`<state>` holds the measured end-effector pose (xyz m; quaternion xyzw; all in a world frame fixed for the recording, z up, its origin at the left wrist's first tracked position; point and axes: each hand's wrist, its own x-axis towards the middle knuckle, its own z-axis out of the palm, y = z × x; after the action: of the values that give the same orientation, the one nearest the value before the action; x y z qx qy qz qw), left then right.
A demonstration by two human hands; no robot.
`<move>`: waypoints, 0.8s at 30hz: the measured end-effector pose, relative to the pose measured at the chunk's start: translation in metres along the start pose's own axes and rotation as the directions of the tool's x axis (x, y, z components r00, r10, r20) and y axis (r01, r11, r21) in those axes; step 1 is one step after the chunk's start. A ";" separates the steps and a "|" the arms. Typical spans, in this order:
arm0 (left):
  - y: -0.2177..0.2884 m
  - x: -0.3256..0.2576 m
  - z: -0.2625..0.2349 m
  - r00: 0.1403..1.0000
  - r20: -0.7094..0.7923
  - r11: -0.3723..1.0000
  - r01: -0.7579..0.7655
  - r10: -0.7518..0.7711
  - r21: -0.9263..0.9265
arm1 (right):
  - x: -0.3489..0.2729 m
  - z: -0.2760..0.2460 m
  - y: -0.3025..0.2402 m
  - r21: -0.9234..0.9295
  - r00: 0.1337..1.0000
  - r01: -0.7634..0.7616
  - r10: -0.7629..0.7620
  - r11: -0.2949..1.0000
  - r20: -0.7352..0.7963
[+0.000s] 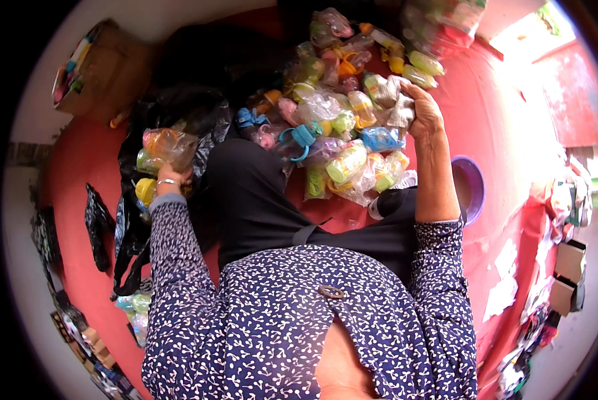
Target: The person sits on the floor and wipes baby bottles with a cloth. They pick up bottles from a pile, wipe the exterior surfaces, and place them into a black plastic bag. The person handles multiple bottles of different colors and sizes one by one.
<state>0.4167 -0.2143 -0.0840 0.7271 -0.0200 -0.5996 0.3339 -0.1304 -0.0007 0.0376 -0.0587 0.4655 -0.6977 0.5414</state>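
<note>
My left hand [174, 176], with a bracelet at the wrist, is closed on a clear plastic bag of baby bottles [168, 145] with pink, orange and green parts. It is over a black plastic bag [207, 110], beside a yellow-capped bottle [146, 189]. On the right, the fingers of my right hand [424, 110] pinch a crumpled off-white cloth [396, 100]. That cloth lies over the right edge of a pile of plastic-wrapped baby bottles [346, 162]. Within the pile is a bottle with a blue handle [302, 139]. Some bottles are hidden under others.
A purple basin [474, 190] stands on the red floor covering [439, 150] by my right forearm. At the far left is an open cardboard box [106, 77] with colourful things in it. Black plastic strips [98, 230] lie left of me; small boxes [569, 260] line the right wall.
</note>
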 end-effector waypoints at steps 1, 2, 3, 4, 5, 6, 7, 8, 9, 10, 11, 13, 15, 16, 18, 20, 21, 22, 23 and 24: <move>0.002 -0.003 -0.005 1.000 -0.014 1.000 0.006 -0.006 0.027 | -0.002 -0.001 -0.005 -0.021 1.000 0.018 -0.018 1.000 -0.001; 0.006 -0.006 -0.009 0.999 -0.047 0.998 -0.011 0.014 0.055 | 0.002 -0.006 -0.009 0.013 0.997 0.071 -0.071 0.997 -0.016; 0.010 -0.014 -0.012 0.996 -0.079 0.996 -0.036 0.043 0.083 | -0.004 0.002 -0.016 0.058 0.990 0.133 -0.129 0.989 -0.064; 0.011 -0.036 -0.004 0.979 -0.170 0.988 -0.094 0.114 0.118 | -0.010 0.003 -0.027 0.112 0.987 0.157 -0.152 0.981 -0.056; 0.022 -0.042 0.001 0.982 -0.030 0.971 -0.182 0.188 0.156 | -0.013 0.000 -0.034 0.166 0.983 0.181 -0.175 0.970 -0.048; 0.039 -0.048 0.001 0.959 0.107 0.944 -0.279 0.264 0.178 | -0.003 -0.012 -0.039 0.215 0.976 0.217 -0.210 0.952 -0.058; 0.052 -0.055 0.008 0.915 0.245 0.911 -0.368 0.319 0.185 | 0.000 -0.017 -0.044 0.246 0.954 0.298 -0.285 0.922 -0.089; 0.049 -0.086 0.040 0.870 0.266 0.889 -0.450 0.415 0.084 | -0.007 -0.014 -0.048 0.231 0.933 0.358 -0.338 0.905 -0.122; 0.036 -0.128 0.080 0.816 0.273 0.852 -0.524 0.509 -0.023 | -0.014 -0.009 -0.051 0.214 0.909 0.415 -0.390 0.885 -0.150; 0.029 -0.155 0.105 0.680 0.455 0.796 -0.593 0.575 -0.120 | -0.014 -0.010 -0.052 0.262 0.917 0.396 -0.363 0.880 -0.166; 0.009 -0.194 0.141 0.522 0.589 0.718 -0.681 0.617 -0.148 | -0.012 -0.016 -0.054 0.151 0.913 0.382 -0.348 0.912 -0.212; -0.029 -0.239 0.191 0.395 0.708 0.672 -0.724 0.586 -0.153 | -0.007 -0.019 -0.052 -0.054 0.908 0.307 -0.309 0.950 -0.285; -0.069 -0.240 0.238 0.368 0.748 0.676 -0.723 0.553 -0.144 | -0.012 -0.021 -0.048 -0.389 0.856 0.331 -0.447 0.860 -0.259; -0.090 -0.231 0.257 0.364 0.746 0.688 -0.705 0.557 -0.170 | -0.015 -0.021 -0.047 -0.524 0.862 0.268 -0.444 0.808 -0.244; -0.107 -0.195 0.287 0.623 0.639 0.870 -0.466 0.452 -0.161 | -0.021 -0.009 -0.041 -0.813 0.843 0.101 -0.484 0.573 -0.236; -0.096 -0.179 0.295 0.755 0.621 0.977 -0.150 0.210 -0.149 | -0.022 -0.018 -0.032 -0.887 0.911 0.124 -0.405 0.445 -0.077; -0.090 -0.177 0.296 0.712 0.690 0.988 -0.036 0.129 -0.148 | -0.025 -0.015 -0.027 -0.937 0.936 0.086 -0.350 0.339 -0.040; -0.083 -0.192 0.295 0.601 0.779 0.984 -0.109 0.177 -0.139 | -0.017 -0.022 -0.018 -0.984 0.932 0.093 -0.361 0.149 0.034; -0.082 -0.207 0.293 0.538 0.794 0.958 -0.207 0.282 -0.200 | -0.010 -0.028 -0.008 -0.993 0.937 0.014 -0.345 -0.119 0.054; -0.073 -0.212 0.288 0.494 0.808 0.946 -0.214 0.320 -0.244 | -0.005 -0.024 0.006 -0.963 0.926 0.029 -0.356 -0.266 0.126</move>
<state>0.0756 -0.1995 0.0444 0.3186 -0.2561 -0.8144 0.4119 -0.1376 0.0176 0.0222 -0.4587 0.8687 -0.1467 0.1160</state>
